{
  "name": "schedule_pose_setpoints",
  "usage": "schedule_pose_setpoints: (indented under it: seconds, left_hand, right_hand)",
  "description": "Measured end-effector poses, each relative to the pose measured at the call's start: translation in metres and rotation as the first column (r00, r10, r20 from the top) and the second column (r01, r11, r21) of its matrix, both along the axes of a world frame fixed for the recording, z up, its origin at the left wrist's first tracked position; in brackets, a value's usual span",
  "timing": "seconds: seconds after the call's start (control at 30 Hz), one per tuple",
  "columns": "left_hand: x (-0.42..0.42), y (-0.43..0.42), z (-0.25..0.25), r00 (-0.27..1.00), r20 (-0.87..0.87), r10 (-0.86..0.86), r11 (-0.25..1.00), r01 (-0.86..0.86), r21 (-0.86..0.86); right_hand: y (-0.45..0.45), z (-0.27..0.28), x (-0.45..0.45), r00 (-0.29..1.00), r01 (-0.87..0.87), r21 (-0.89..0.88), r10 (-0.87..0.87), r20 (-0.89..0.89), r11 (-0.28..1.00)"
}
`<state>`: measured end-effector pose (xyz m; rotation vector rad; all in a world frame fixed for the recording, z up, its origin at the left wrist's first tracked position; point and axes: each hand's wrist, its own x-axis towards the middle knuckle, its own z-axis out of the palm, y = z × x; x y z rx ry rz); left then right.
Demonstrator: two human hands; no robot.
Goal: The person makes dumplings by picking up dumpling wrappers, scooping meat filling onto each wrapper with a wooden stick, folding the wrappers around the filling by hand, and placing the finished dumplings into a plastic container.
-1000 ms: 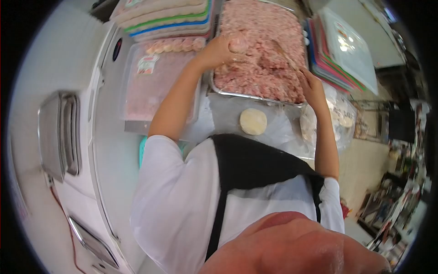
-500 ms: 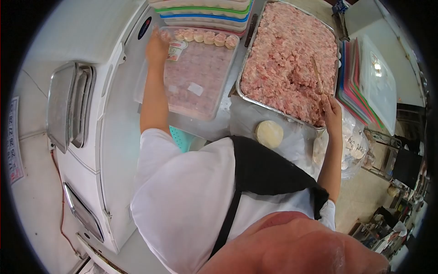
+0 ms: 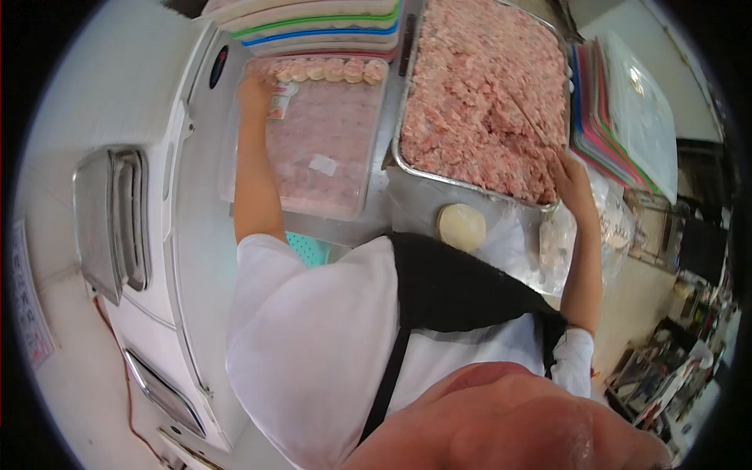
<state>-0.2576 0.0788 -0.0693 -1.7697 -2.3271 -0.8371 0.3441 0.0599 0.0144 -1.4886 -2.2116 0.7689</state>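
Note:
My left hand (image 3: 254,88) is at the far left corner of a clear plastic tray (image 3: 364,149), its fingers closed round a small meat-filled dumpling, mostly hidden. To its right, a row of similar dumplings (image 3: 334,71) lines the tray's far edge. My right hand (image 3: 570,176) grips a thin wooden stick or spatula (image 3: 531,117), whose far part lies over the ground meat (image 3: 470,86) in a large metal tray (image 3: 454,184). A stack of round pale wrappers (image 3: 462,227) lies on plastic sheeting near my apron.
Stacked containers with coloured rims (image 3: 321,30) stand beyond the clear tray. Coloured lids (image 3: 638,117) lean right of the meat. A plastic bag (image 3: 615,223) sits near my right forearm. A turquoise perforated basket (image 3: 307,249) is below the tray's near edge. Metal trays (image 3: 106,223) appear at left.
My left hand has moved from over the meat to the clear tray's far left corner, carrying the dumpling. My right hand has stayed at the meat tray's right edge with the stick. The view has shifted.

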Motion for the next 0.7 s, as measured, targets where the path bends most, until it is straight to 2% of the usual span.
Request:
schedule_pose_setpoints:
  seconds: [0.07, 0.1, 0.13, 0.27, 0.33, 0.37, 0.4, 0.43, 0.47, 0.5, 0.57, 0.6, 0.63, 0.7]
  left_hand:
    - [0.002, -0.009, 0.004, 0.987, 0.076, -0.144, 0.988, 0.14, 0.06]
    - [-0.008, -0.004, -0.004, 0.99, 0.03, -0.136, 0.99, 0.134, 0.042]
    - [-0.015, 0.0, -0.012, 0.992, -0.017, -0.126, 0.992, 0.126, 0.026]
    - [0.007, -0.006, 0.022, 0.997, -0.048, -0.055, 0.982, 0.046, -0.185]
    - [0.032, -0.011, 0.043, 0.991, -0.132, 0.012, 0.961, -0.048, -0.274]
    - [0.047, -0.017, 0.053, 0.993, -0.109, -0.041, 0.986, 0.023, -0.167]
    - [0.065, -0.024, 0.063, 0.991, -0.091, -0.098, 0.994, 0.093, -0.056]
    - [0.085, -0.031, 0.07, 0.985, -0.078, -0.153, 0.986, 0.158, 0.058]
    - [0.109, -0.041, 0.075, 0.952, -0.077, -0.296, 0.939, 0.305, 0.157]
    - [0.137, -0.053, 0.08, 0.896, -0.091, -0.435, 0.86, 0.444, 0.251]
    - [0.21, -0.083, 0.102, 0.761, 0.182, -0.623, 0.782, 0.607, 0.139]
    - [0.24, -0.096, 0.09, 0.71, 0.313, -0.631, 0.765, 0.636, 0.101]
    - [0.268, -0.105, 0.085, 0.452, 0.449, -0.771, 0.593, 0.767, 0.246]
    - [0.296, -0.115, 0.045, 0.229, 0.419, -0.878, 0.302, 0.947, 0.114]
  right_hand:
    - [0.007, 0.039, -0.002, 0.908, -0.043, 0.078, 0.006, 0.419, 0.996]
    - [0.012, 0.05, 0.005, 0.813, -0.079, 0.126, -0.009, 0.582, 0.989]
    - [0.016, 0.067, 0.012, 0.767, -0.064, 0.138, -0.039, 0.64, 0.988]
    - [0.037, 0.089, 0.027, 0.659, -0.126, 0.274, -0.126, 0.741, 0.953]
    - [0.048, 0.055, 0.024, 0.602, -0.167, 0.315, -0.156, 0.783, 0.934]
    - [0.059, 0.011, 0.039, 0.723, -0.382, 0.459, -0.05, 0.689, 0.802]
    - [0.04, 0.014, 0.011, 0.707, -0.366, 0.478, -0.096, 0.701, 0.798]
    - [0.026, 0.022, -0.009, 0.592, -0.349, 0.392, -0.124, 0.796, 0.851]
    - [0.011, 0.029, -0.022, 0.597, -0.309, 0.358, -0.114, 0.794, 0.881]
    - [-0.002, 0.025, -0.027, 0.632, -0.334, 0.35, -0.068, 0.772, 0.875]
    - [-0.021, 0.013, -0.032, 0.691, -0.387, 0.343, 0.023, 0.722, 0.856]
    - [-0.031, 0.015, -0.037, 0.68, -0.377, 0.341, 0.007, 0.733, 0.861]
    - [-0.038, 0.018, -0.042, 0.667, -0.374, 0.343, -0.007, 0.745, 0.861]
    - [-0.037, 0.028, -0.04, 0.651, -0.362, 0.359, -0.043, 0.758, 0.86]
